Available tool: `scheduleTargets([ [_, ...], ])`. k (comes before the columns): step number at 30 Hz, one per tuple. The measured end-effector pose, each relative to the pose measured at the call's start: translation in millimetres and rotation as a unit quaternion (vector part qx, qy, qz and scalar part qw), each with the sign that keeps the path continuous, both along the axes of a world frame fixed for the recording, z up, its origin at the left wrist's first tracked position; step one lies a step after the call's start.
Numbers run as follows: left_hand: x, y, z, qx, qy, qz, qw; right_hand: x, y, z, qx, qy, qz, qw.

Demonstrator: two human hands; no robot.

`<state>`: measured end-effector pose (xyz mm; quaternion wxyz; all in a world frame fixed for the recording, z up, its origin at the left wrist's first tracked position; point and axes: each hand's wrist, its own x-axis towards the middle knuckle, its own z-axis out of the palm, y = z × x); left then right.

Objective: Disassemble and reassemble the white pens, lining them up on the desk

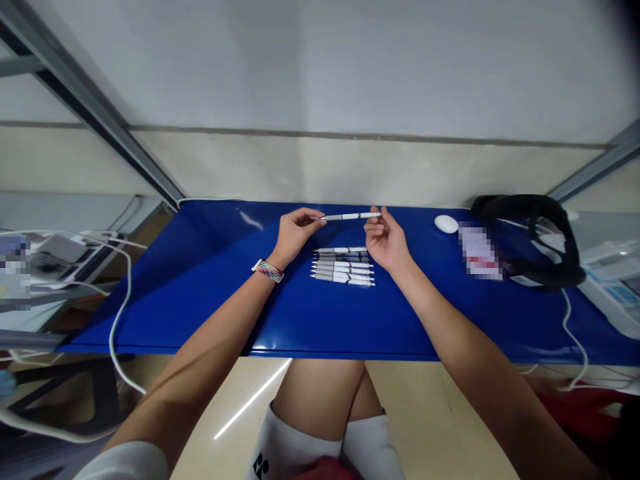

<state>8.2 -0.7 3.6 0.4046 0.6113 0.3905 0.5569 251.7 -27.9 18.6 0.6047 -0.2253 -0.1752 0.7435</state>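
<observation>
A white and grey pen (351,216) is held level above the blue table (210,293), stretched between my two hands. My left hand (296,232) pinches its tip end, and a multicoloured band circles that wrist. At the other end, the fingertips of my right hand (388,240) close on the pen's white end, the remaining fingers curled. Just below and between the hands lies a row of several similar pens (343,267), side by side, tips pointing left.
Right of my right hand sit a white oval object (446,224), a blurred-out packet (480,251) and a black strap-like headset (545,207). White cables (123,327) hang at the left. A pale wall (340,167) rises behind the table, with grey metal posts (100,100) at both sides.
</observation>
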Motion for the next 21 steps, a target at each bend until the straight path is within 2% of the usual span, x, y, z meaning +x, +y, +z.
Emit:
scheduleTargets([
  [16, 0.4, -1.2, 2.5, 0.0, -0.012, -0.008, 1.0, 3.3, 4.4, -6.2, 0.031, -0.077, -0.019, 0.996],
  [21, 0.1, -0.3, 0.7, 0.001, -0.007, -0.009, 1.0, 2.6, 2.6, -4.5, 0.017, -0.059, -0.022, 0.998],
])
